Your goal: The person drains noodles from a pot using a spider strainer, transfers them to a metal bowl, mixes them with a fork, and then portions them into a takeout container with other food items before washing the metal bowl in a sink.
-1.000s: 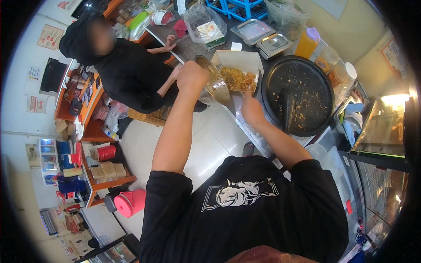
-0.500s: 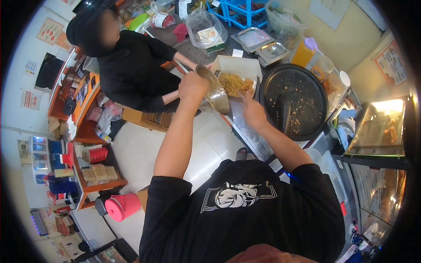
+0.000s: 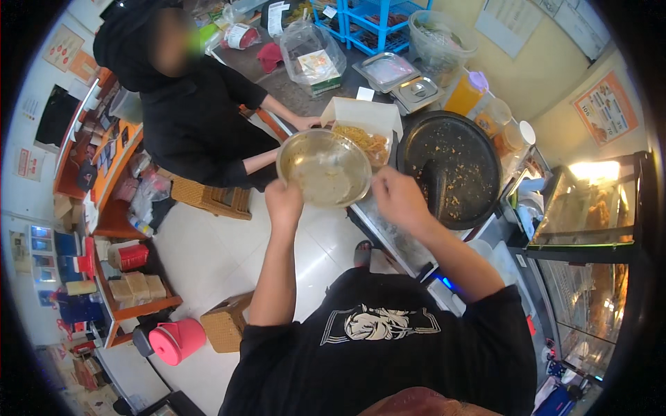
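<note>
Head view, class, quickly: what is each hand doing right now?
Left hand: closed on the rim of the metal bowl.
Right hand: curled beside the bowl's rim; grip cannot be told.

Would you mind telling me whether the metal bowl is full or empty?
Nearly empty: the bowl, held by the left hand, shows bare metal with only a thin smear.

Silver metal bowl [image 3: 324, 168], white box [image 3: 362, 118] of yellow noodles [image 3: 364, 139], black round griddle [image 3: 451, 166]
</note>
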`<action>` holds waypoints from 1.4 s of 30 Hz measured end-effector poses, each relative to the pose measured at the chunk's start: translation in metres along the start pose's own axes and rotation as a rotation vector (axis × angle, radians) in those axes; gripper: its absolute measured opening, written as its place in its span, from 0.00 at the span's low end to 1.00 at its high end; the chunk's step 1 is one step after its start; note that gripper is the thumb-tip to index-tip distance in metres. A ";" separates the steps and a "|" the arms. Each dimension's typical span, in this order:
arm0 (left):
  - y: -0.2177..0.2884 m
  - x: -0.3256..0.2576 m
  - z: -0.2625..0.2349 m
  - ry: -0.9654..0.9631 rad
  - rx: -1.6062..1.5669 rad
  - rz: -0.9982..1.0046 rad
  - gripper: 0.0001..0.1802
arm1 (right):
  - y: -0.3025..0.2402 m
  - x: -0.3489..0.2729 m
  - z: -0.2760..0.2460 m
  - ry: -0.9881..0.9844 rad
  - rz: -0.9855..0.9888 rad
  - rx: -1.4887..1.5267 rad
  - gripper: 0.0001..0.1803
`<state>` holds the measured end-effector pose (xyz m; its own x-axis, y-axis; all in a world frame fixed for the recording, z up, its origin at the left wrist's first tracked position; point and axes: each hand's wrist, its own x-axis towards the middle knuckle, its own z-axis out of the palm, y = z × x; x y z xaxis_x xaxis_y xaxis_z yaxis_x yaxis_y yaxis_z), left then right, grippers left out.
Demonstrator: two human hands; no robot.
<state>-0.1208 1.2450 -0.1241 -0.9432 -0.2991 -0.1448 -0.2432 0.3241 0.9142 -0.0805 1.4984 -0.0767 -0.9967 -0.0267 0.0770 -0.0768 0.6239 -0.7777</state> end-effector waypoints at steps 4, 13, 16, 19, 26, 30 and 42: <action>-0.016 -0.073 -0.004 -0.095 -0.417 -0.208 0.12 | -0.044 -0.054 -0.007 -0.056 0.111 -0.165 0.16; -0.057 -0.213 0.000 -0.385 -0.397 -0.129 0.10 | 0.013 -0.274 -0.063 -0.175 0.435 0.273 0.23; -0.059 -0.244 0.017 -0.499 -0.426 0.019 0.10 | 0.072 -0.385 -0.046 0.124 0.608 0.621 0.28; -0.045 -0.287 0.042 -0.701 -0.504 0.064 0.10 | 0.129 -0.515 -0.008 0.433 0.796 0.617 0.29; -0.023 -0.473 0.118 -1.210 -0.556 0.039 0.09 | 0.202 -1.005 0.337 1.003 1.678 0.188 0.27; -0.048 -0.532 0.167 -1.260 -0.311 0.090 0.09 | 0.019 -1.172 0.491 -0.311 1.815 -0.119 0.31; -0.084 -0.781 0.284 -1.863 0.086 0.119 0.12 | 0.076 -1.073 0.315 1.462 1.836 0.755 0.15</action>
<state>0.5722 1.7066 -0.1955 0.0567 0.9463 -0.3182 -0.1191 0.3229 0.9389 0.9744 1.3280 -0.4150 0.5495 0.4820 -0.6825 0.1276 -0.8556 -0.5016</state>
